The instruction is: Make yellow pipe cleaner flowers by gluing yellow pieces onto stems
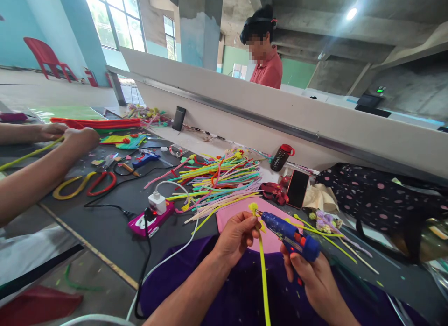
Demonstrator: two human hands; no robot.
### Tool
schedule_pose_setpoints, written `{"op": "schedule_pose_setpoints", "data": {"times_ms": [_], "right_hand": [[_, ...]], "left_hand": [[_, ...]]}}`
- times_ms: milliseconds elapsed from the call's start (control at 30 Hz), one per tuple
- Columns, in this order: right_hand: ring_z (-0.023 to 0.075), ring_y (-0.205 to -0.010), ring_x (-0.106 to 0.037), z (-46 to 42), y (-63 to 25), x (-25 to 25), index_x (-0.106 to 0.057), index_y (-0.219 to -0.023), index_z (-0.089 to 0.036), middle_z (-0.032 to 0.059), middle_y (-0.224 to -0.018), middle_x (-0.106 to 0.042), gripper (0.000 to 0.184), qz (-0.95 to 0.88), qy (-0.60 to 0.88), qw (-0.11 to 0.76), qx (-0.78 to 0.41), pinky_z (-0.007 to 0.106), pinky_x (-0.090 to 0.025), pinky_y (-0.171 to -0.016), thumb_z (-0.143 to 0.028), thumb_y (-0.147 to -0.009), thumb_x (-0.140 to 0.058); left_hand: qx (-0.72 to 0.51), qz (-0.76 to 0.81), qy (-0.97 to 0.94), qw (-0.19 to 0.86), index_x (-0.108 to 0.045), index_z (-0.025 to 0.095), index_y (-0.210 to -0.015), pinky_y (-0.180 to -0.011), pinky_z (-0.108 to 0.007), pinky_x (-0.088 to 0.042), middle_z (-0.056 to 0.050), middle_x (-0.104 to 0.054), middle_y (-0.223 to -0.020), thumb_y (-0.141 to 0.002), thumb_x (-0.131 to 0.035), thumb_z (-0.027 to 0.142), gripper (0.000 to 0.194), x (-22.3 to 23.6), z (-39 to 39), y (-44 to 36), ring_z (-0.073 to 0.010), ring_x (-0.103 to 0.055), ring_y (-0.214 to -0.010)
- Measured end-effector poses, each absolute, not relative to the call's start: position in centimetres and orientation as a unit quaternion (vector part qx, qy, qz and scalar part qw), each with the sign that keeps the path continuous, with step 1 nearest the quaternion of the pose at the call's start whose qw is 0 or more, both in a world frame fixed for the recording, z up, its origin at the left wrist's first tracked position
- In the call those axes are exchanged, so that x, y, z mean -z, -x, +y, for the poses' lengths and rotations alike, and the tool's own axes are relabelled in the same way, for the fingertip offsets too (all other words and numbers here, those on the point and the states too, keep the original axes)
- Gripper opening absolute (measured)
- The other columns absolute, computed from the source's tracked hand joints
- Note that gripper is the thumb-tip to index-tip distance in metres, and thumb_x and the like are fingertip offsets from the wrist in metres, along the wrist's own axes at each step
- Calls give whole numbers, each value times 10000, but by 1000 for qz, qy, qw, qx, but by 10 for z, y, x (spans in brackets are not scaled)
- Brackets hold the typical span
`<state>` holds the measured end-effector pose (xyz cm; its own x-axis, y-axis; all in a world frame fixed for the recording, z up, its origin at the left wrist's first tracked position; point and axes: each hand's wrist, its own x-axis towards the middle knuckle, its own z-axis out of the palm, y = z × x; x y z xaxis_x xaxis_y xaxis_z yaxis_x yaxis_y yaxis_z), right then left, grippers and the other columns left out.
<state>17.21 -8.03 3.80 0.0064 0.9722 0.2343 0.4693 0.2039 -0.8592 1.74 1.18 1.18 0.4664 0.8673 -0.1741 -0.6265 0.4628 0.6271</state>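
My left hand [238, 237] pinches a yellow pipe cleaner [263, 279] just below its bunched, fuzzy top, and the stem hangs down over dark purple cloth. A blue hot glue gun [289, 232] is gripped in my right hand [310, 274], with a small red light showing on its body. Its nozzle points left and comes close to the bunched yellow top; whether the two touch I cannot tell. Beneath both hands lies a pink sheet [233, 214]. Beyond it spreads a pile of many-coloured pipe cleaners [217, 176].
A magenta power strip [152, 221] with a white charger and cables sits at left. Red-and-yellow-handled scissors [101, 182] lie near a co-worker's hands [79, 132], which hold a yellow-green strand. To the right are a phone [297, 188], a dark bottle [281, 158] and a dotted bag [364, 190].
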Motion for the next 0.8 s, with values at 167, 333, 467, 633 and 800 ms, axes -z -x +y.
{"op": "schedule_pose_setpoints", "data": {"times_ms": [167, 333, 467, 633, 800], "right_hand": [[124, -420, -443, -81, -170, -40, -637, -777, -118, -4, -449, -487, 436, -637, 567, 428, -299, 242, -324, -439, -482, -832, -404], [118, -424, -439, -81, -171, -40, -622, -806, -104, -5, -462, -482, 419, -637, 564, 425, -309, 232, -322, -425, -467, -834, -415], [119, -434, -454, -81, -176, -38, -614, -855, -102, 0, -482, -498, 419, -647, 552, 420, -316, 231, -327, -428, -454, -853, -386], [132, -485, -480, -80, -179, -39, -607, -868, -101, 17, -531, -527, 422, -643, 569, 410, -308, 242, -351, -460, -447, -867, -365], [132, -480, -479, -80, -178, -41, -600, -856, -103, 12, -525, -515, 425, -650, 569, 394, -314, 244, -351, -465, -456, -866, -363]], "left_hand": [[-458, 243, -243, 820, -539, 119, -644, -295, -85, -314, -5, -606, -598, -637, -692, 206, 177, -13, 12, -17, -26, -509, -394], [-460, 234, -246, 821, -536, 120, -641, -293, -82, -310, 3, -594, -578, -651, -680, 192, 162, -12, 12, -17, -22, -496, -388], [-459, 241, -254, 817, -535, 117, -642, -292, -83, -306, 0, -596, -577, -669, -666, 209, 162, -11, 12, -18, -21, -493, -384], [-449, 245, -261, 819, -526, 120, -638, -298, -87, -307, 7, -596, -577, -675, -665, 224, 178, -11, 12, -18, -13, -479, -365], [-448, 251, -264, 816, -534, 120, -639, -299, -92, -305, 3, -595, -571, -669, -670, 228, 176, -11, 12, -17, -22, -491, -378]]}}
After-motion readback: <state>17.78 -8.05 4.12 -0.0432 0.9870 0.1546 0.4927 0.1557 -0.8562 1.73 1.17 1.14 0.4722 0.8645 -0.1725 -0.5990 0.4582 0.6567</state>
